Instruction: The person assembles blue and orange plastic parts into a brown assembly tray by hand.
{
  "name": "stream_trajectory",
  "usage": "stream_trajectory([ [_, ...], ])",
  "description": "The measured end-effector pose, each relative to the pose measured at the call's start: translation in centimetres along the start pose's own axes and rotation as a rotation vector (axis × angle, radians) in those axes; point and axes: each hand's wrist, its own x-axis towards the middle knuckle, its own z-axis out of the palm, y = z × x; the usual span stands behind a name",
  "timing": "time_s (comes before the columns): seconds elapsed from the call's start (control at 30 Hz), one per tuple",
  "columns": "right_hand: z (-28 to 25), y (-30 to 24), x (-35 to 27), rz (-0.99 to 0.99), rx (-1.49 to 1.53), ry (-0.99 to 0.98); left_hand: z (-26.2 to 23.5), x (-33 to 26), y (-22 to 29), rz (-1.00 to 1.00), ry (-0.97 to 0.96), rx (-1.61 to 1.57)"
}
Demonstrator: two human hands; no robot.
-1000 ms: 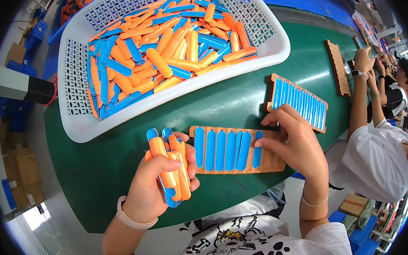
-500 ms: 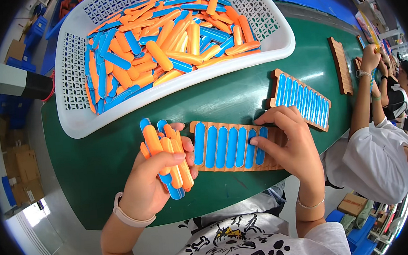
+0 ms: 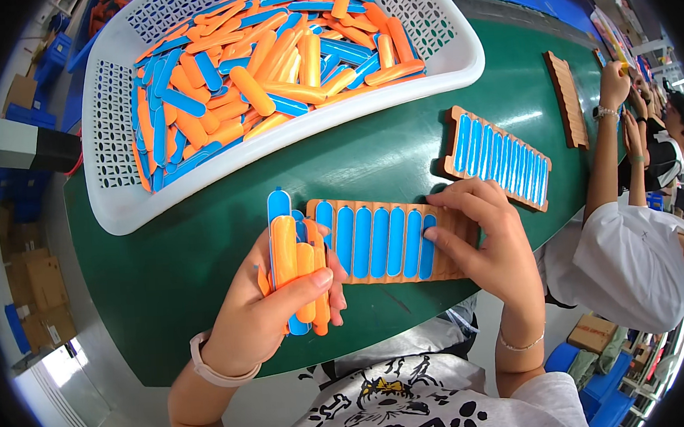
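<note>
My left hand (image 3: 273, 296) is closed round a bundle of flat, round-ended strips (image 3: 285, 248), orange on one face and blue on the other. The bundle stands nearly upright and overlaps the left end of a grooved wooden tray (image 3: 373, 280). Several strips lie blue side up, side by side, in the tray's grooves. At the rightmost of these, a blue strip (image 3: 428, 259), my right hand (image 3: 484, 236) has its thumb on the face and its index finger by the upper end. My right hand covers part of the tray's right side.
A white perforated basket (image 3: 291, 150) heaped with orange and blue strips stands at the far left on the green table (image 3: 191, 301). Beyond my right hand lies a second tray (image 3: 503, 157) filled with blue strips. Another wooden tray (image 3: 566, 98) is farther right, near a co-worker's arms (image 3: 604, 143).
The bundle in my left hand has turned more upright and shifted toward the tray, covering its left end. My right thumb has moved from between two strips onto the rightmost one.
</note>
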Motion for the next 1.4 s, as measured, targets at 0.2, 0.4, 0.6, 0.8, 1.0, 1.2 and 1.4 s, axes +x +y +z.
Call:
stream_trajectory([
  [0.2,-0.1,0.4,-0.3,0.053,0.008,-0.011,0.0,0.2,0.0,0.024,-0.003,0.033],
  [0.4,0.4,0.1,-0.9,-0.012,-0.051,0.010,0.2,-0.2,0.0,0.007,0.018,0.028],
  [0.6,0.2,0.8,0.0,0.059,0.055,-0.061,0.0,0.0,0.0,0.017,0.023,0.040],
  [0.8,-0.7,0.1,-1.8,-0.124,-0.001,-0.002,0.0,0.2,0.2,0.031,0.029,0.044],
  [1.0,0.0,-0.1,-2.7,-0.241,-0.123,-0.126,0.0,0.1,0.0,0.012,0.039,0.049],
  [1.2,0.1,-0.5,-2.5,-0.327,-0.313,-0.205,-0.2,0.2,0.0,0.034,0.027,0.045],
  [1.4,-1.6,-0.4,-2.5,-0.383,0.130,-0.088,-0.1,0.3,0.2,0.027,0.033,0.049],
])
